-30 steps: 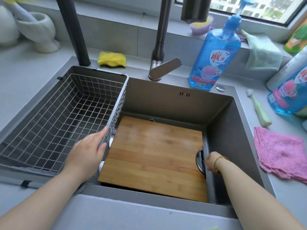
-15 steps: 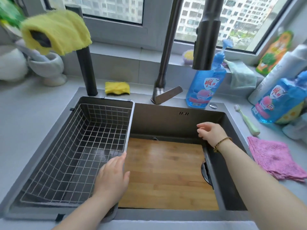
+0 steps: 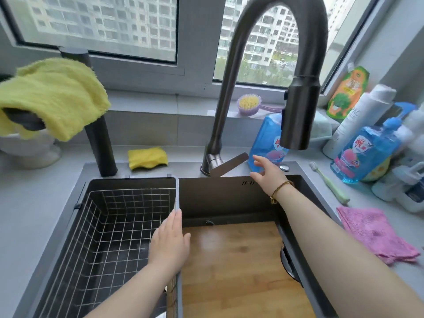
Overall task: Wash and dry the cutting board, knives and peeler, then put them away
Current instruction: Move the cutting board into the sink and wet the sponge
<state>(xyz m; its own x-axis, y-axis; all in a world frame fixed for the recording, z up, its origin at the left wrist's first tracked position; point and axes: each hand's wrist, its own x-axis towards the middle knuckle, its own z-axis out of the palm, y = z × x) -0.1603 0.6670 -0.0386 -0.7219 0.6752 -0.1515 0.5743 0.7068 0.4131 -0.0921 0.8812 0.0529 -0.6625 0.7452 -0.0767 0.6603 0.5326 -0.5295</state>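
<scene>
1. A yellow cloth (image 3: 55,95) hangs over a dark bar, far to the left of the left hand (image 3: 169,245) and higher than it.
2. A wire basket (image 3: 103,226) sits in the left part of the sink (image 3: 224,198), directly left of the left hand.
3. A sponge (image 3: 147,157) lies on the counter, beyond the left hand and behind the basket.
4. The left hand is flat, with the fingers straight and close together. It rests on the right rim of the basket and grips nothing.
5. The board (image 3: 241,271) lies flat in the right part of the sink, directly right of the left hand. The thumb reaches over its left edge, and the right forearm passes above its right side.
6. The faucet (image 3: 231,72) rises beyond both hands, and its lever (image 3: 229,163) points toward the right hand (image 3: 267,174).
7. The right hand is over the back rim of the sink, its fingers spread apart, holding nothing. The fingertips are just beside the end of the lever; I cannot tell if they touch it.
8. A blue bottle (image 3: 267,138) stands just behind the right hand.
9. A toothbrush (image 3: 330,185) and a pink cloth (image 3: 376,235) lie on the counter, to the right of the right arm.
</scene>
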